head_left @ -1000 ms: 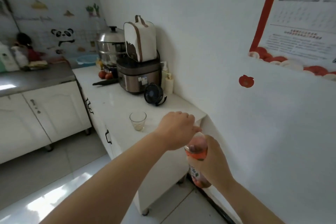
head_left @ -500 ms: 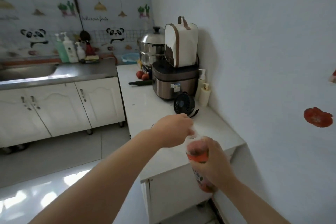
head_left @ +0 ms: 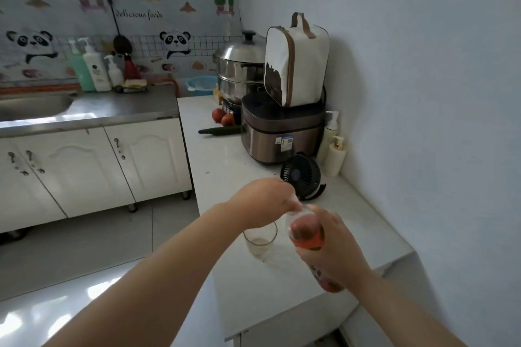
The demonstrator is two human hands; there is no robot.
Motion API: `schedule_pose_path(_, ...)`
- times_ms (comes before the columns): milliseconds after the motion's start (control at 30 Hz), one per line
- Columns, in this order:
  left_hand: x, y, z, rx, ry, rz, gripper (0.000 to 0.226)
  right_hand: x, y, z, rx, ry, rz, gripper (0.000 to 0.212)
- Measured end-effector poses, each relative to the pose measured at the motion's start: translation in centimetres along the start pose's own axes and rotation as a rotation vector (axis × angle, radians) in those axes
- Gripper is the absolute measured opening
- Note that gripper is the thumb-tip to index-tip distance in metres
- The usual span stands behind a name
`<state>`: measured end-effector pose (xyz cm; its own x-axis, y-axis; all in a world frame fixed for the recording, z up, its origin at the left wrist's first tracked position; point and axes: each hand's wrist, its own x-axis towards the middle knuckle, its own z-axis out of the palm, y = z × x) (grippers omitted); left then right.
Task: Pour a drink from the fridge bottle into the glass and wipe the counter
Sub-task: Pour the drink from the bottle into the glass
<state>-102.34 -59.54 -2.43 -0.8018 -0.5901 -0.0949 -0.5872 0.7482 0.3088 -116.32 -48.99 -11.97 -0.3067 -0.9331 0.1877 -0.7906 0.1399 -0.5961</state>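
1. Orange-red drink fills the bottle [head_left: 306, 236], gripped by the right hand [head_left: 332, 248]; the left hand [head_left: 265, 204] pinches its cap.
2. Since a second ago, both have come over the counter [head_left: 352, 220], just beside the glass [head_left: 260, 239], so pouring looks close.
3. A black fan [head_left: 300, 176] stands near, behind the glass; no cloth shows.

Your left hand [head_left: 265, 203] covers the cap, so you cannot tell whether it is on or off the bottle [head_left: 306, 236]. Your right hand [head_left: 331, 248] wraps the bottle's middle, hiding most of its label; the print that shows is too small to read. The left wrist crosses the far rim of the glass [head_left: 260, 239]. The sink [head_left: 31, 104] is cut off by the left edge. The tabletop [head_left: 248, 160] hides its back corner behind the cooker [head_left: 282, 132].
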Motion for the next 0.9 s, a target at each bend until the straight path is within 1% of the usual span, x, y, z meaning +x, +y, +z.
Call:
schedule_pose_path(133,2.5,-1.9,0.4,0.096,0.049,-0.060,0.050,2.2,0.3,0.9,0.013,-0.002,0.006,0.071)
schedule_pose_path(200,3.3,-2.3,0.6,0.081,0.051,-0.103,0.055,3.0,0.7,1.3,0.009,-0.011,0.003,0.072)
schedule_pose_path(333,4.6,-3.2,0.4,-0.014,0.067,-0.122,0.052,4.7,1.2,1.5,0.014,-0.041,-0.008,0.068)
schedule_pose_path(467,5.4,-3.7,0.5,-0.128,0.165,-0.167,0.049,6.7,1.8,1.5,0.016,-0.067,-0.045,0.071)
schedule_pose_path(533,5.9,-3.9,1.1,-0.148,0.201,-0.212,0.048,7.6,2.1,1.3,0.009,-0.095,-0.051,0.073)
schedule_pose_path(667,7.0,-4.9,1.6,-0.260,0.304,-0.377,0.048,9.0,3.0,0.8,-0.021,-0.155,-0.067,0.075)
schedule_pose_path(800,6.8,-5.6,2.2,-0.232,0.280,-0.446,0.050,9.5,4.3,0.4,-0.061,-0.228,-0.072,0.075)
schedule_pose_path(900,6.1,-6.2,3.3,-0.212,0.265,-0.487,0.051,9.7,5.1,0.2,-0.155,-0.294,-0.113,0.078)
